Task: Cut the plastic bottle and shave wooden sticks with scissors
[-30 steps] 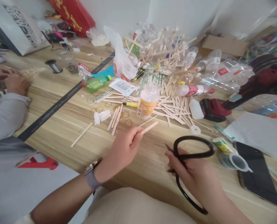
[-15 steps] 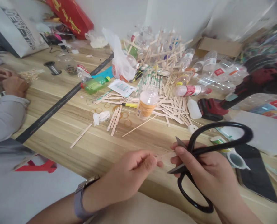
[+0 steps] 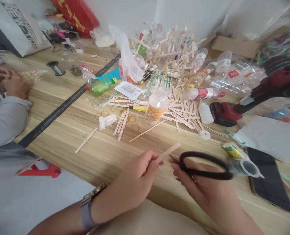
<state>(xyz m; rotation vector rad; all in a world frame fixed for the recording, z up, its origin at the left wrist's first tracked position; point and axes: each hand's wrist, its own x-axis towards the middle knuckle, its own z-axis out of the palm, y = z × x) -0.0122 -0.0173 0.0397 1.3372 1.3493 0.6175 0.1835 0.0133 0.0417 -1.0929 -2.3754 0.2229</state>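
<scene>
Between the thumb and fingers of my left hand (image 3: 140, 176) is a flat wooden craft stick (image 3: 169, 152), its free end pointing up and to the right. My right hand (image 3: 206, 186) is closed around black-handled scissors (image 3: 206, 165); one loop stands above the hand, and most of the blades are hidden by my fingers. The scissors' tip is close to the stick but apart from it. Ahead on the wooden table lie a few cut sticks (image 3: 122, 124) side by side, a single stick (image 3: 86, 140) to the left, and a thin skewer (image 3: 147, 130).
A labelled plastic jar (image 3: 157, 106) stands before a heap of sticks (image 3: 181, 114) and bottles. To the right are a red-black power tool (image 3: 225, 114), a tape roll (image 3: 247, 168) and a black phone (image 3: 269, 179). At the left rest another person's hands (image 3: 15, 81).
My right hand has drawn away from the stick and turned, bringing the scissors lower. The stick's far end, previously between my right fingers, is now free and tilted upward.
</scene>
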